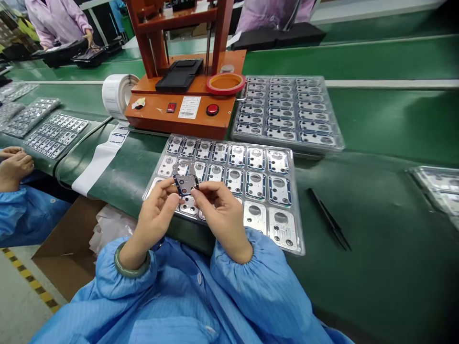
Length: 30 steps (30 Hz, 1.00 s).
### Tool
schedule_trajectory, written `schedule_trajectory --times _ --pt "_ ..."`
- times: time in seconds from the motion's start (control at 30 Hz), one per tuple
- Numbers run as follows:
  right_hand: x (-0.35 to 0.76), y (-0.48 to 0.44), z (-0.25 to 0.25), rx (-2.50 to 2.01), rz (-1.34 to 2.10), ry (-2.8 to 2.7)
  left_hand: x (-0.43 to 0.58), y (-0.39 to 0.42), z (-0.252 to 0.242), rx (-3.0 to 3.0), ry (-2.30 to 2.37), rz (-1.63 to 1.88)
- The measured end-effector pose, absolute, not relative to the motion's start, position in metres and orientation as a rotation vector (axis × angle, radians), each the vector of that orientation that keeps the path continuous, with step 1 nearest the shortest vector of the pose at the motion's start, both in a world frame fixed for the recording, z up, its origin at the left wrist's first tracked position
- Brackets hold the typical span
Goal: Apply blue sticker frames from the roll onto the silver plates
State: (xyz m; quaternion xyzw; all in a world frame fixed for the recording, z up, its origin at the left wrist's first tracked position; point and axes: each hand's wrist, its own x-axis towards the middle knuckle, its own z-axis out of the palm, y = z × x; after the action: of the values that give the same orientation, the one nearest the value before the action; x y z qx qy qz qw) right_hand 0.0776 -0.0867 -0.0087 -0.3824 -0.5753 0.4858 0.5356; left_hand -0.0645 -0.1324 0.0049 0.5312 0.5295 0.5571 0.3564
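Between my two hands I hold up a small flat metal plate (pixel 187 182) with dark blue edging and a round cut-out at its top. My left hand (pixel 158 210) pinches its left side and my right hand (pixel 222 210) grips its lower right corner. Right below the hands lies a clear plastic tray (pixel 298 224) with rows of similar silver plates in its pockets; my hands hide part of the front rows. On the green bench to the right rests a pair of black tweezers (pixel 330 220).
Behind the tray stands an orange press (pixel 172 112) with a tape roll (pixel 225 85) on it. A label roll (pixel 116 95) trails a white strip (pixel 102 160). Stacked trays (pixel 332 129) are back right. A cardboard box (pixel 68 248) sits lower left, near a co-worker's hands (pixel 14 167).
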Motion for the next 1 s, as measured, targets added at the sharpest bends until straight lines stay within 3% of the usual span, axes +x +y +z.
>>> schedule_trajectory --times 1.0 --pt "0.079 -0.089 -0.015 -0.930 0.836 -1.582 -0.044 -0.124 -0.007 1.240 1.338 1.548"
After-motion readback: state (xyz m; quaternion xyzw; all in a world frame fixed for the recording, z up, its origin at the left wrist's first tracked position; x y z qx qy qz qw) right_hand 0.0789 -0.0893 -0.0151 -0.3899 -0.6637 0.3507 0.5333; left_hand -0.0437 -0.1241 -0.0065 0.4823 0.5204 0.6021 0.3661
